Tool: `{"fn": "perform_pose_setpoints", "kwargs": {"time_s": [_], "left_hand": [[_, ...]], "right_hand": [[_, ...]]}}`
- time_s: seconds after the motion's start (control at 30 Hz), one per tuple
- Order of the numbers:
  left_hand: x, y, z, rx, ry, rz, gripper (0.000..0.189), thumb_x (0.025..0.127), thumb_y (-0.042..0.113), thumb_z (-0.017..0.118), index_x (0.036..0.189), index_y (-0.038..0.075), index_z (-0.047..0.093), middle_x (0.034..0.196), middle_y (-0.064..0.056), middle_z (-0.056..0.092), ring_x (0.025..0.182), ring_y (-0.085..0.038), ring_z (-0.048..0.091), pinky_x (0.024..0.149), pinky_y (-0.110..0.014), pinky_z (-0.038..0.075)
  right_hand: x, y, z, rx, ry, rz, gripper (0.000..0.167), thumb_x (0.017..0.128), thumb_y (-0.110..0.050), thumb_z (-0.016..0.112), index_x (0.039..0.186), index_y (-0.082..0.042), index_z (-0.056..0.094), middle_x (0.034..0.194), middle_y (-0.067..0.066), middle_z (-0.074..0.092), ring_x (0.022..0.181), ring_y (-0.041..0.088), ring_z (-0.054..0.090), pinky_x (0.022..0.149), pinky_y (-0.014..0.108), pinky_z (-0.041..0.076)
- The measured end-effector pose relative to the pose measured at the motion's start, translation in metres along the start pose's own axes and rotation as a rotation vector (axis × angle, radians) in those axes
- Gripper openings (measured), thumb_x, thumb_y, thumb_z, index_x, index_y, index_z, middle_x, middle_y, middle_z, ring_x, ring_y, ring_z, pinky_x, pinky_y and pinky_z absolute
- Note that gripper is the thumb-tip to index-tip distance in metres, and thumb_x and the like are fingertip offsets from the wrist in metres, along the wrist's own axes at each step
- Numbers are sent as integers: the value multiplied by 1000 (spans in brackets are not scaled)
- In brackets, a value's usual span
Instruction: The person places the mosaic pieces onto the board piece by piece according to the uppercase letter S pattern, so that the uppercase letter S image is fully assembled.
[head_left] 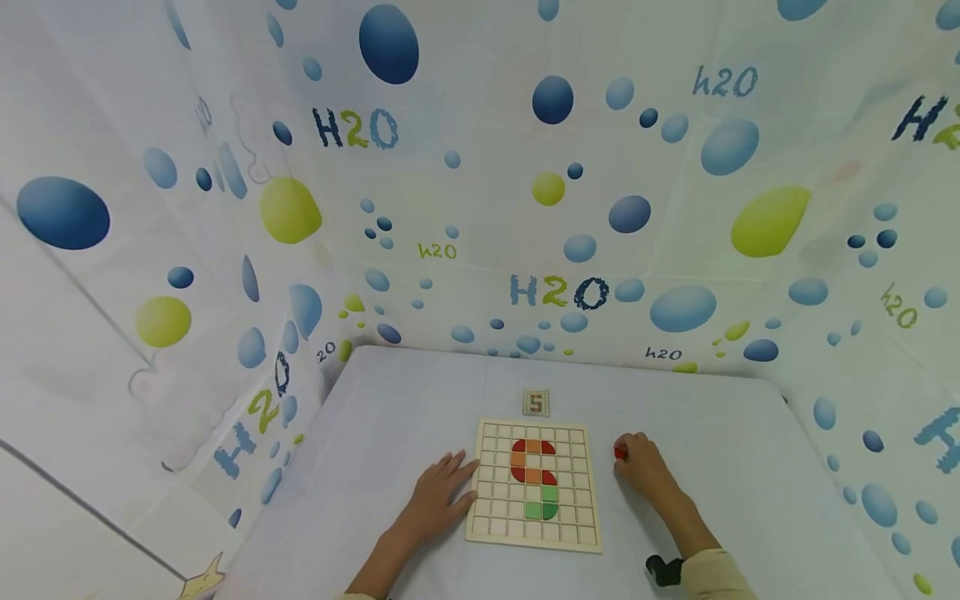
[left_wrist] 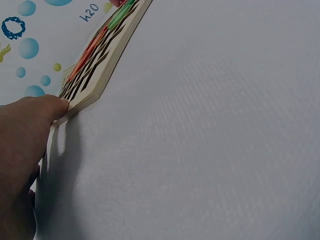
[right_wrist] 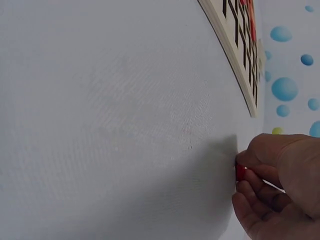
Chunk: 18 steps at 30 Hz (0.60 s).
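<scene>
A square pale wooden board (head_left: 491,492) with a dark grid lies on the table. Set in its cells are red rounded pieces (head_left: 519,475), orange squares (head_left: 533,476) and green pieces (head_left: 533,510), tracing an S-like curve. My left hand (head_left: 433,504) rests at the board's left edge, fingers spread, with the thumb (left_wrist: 57,105) on the edge in the left wrist view. Right of the board, my right hand (head_left: 648,475) pinches a small red piece (right_wrist: 240,173) between thumb and fingers, close over the tabletop. The fingers hide most of that piece.
Behind the board lies a small card (head_left: 536,402) showing an S pattern on a grid. White cloth (head_left: 405,400) covers the table. Printed curtains (head_left: 480,208) with blue and green drops enclose the back and sides. A black strap (head_left: 663,571) sits by the right wrist.
</scene>
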<state>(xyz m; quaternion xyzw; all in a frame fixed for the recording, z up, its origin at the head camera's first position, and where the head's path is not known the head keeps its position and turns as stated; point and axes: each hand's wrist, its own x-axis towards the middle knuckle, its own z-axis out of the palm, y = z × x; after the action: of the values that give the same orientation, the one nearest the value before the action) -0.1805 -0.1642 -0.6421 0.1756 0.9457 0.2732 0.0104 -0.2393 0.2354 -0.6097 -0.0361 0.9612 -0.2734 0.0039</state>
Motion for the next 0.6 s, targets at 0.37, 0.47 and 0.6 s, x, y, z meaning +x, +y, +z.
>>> {"fn": "perform_pose_setpoints", "kwargs": {"time_s": [0.37,0.47,0.6], "left_hand": [[2,-3,3,15,-7,-13,57,106,43,60,157,20,52,167,-12,42,157,-41,33,125,-66,27],[1,-3,3,14,-12,-18,57,106,43,60,157,21,52,168,-12,41,157,-40,33,125,-66,27],[1,-2,1,19,-16,-16,56,106,42,60,157,21,52,167,-12,42,157,-41,33,125,-65,27]], "right_hand": [[-7,-32,1,85,-24,-52,23,89,0,71,111,6,68,101,12,63,92,23,59,86,45,57],[-10,-49,5,95,-43,-63,23,91,-2,72,114,2,68,105,10,63,96,22,58,89,45,57],[-19,-74,18,123,-76,-141,25,92,-2,73,117,-1,68,107,5,62,97,19,57,88,41,57]]}}
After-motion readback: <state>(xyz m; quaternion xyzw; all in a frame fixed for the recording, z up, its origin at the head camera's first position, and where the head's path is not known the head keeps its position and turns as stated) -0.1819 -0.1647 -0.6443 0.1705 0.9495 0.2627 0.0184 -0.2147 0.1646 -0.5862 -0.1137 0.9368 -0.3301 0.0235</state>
